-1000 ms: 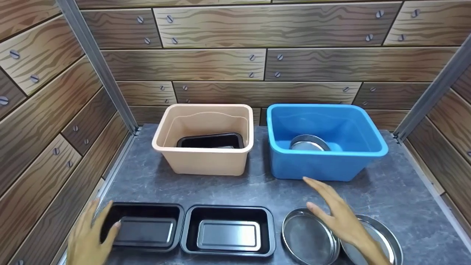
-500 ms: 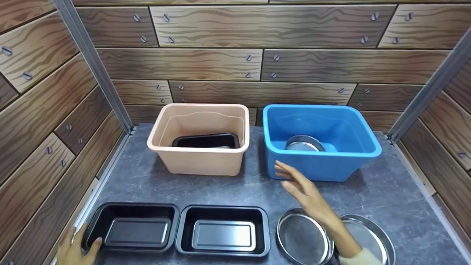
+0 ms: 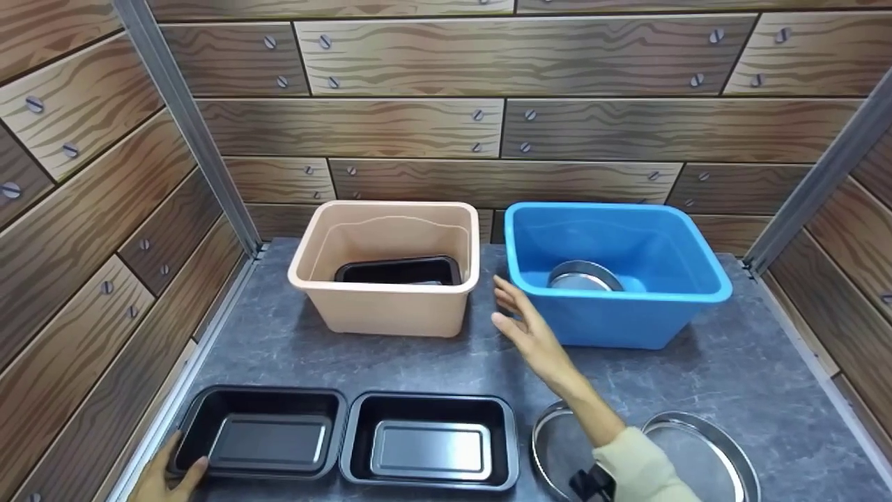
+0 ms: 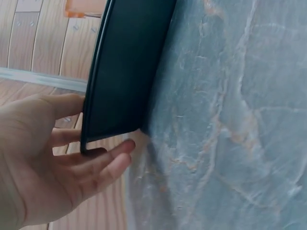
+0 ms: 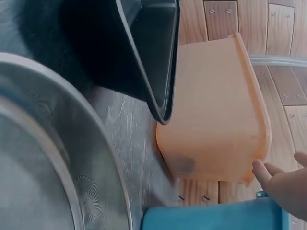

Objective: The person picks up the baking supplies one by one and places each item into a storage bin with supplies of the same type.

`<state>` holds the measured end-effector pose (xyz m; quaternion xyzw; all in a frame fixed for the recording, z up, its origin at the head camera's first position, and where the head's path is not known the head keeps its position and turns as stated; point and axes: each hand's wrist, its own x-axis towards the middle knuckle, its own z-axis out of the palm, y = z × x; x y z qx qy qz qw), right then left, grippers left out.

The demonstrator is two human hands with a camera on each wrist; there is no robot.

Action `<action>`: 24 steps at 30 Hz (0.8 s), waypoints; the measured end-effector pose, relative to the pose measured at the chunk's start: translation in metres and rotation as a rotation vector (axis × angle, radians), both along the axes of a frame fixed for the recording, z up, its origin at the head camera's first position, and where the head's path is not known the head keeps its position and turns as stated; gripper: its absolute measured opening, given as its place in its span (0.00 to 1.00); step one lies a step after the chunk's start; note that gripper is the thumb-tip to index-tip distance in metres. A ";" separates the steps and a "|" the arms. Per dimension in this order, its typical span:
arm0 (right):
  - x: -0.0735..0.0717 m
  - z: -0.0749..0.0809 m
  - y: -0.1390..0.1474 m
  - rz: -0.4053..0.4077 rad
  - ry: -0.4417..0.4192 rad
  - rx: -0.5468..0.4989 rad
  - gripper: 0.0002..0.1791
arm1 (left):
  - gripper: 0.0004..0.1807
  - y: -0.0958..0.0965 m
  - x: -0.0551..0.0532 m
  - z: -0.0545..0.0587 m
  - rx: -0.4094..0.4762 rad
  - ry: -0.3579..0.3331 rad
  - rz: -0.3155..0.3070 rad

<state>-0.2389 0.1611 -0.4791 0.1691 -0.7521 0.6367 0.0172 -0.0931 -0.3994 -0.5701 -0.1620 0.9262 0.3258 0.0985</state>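
Left hand (image 4: 53,167): thumb and fingers partly spread around the outer corner of the left black pan (image 3: 268,439) on the counter (image 3: 279,359); firm grip cannot be confirmed. Left wrist view exposes fingers hidden from the head view. Right hand (image 3: 533,339): fingers extended, holding nothing, near the blue bin (image 3: 613,321).

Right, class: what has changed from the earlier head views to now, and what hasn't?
The right hand has moved forward and left, from over the round pans to near the left front corner of the blue bin. The left hand has drawn back to the near left corner of the left black pan; whether it grips is unclear. All pans and bins, the beige bin included, stayed put.
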 end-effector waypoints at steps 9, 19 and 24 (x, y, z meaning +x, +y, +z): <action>-0.034 -0.004 -0.027 -0.075 -0.005 -0.044 0.31 | 0.51 0.011 0.002 -0.012 0.533 0.106 0.248; -0.055 -0.017 -0.048 -0.154 0.039 -0.060 0.24 | 0.59 0.031 0.000 -0.022 0.832 0.179 0.370; -0.063 -0.018 -0.056 -0.251 0.020 -0.091 0.20 | 0.60 0.031 0.001 -0.024 0.971 0.193 0.392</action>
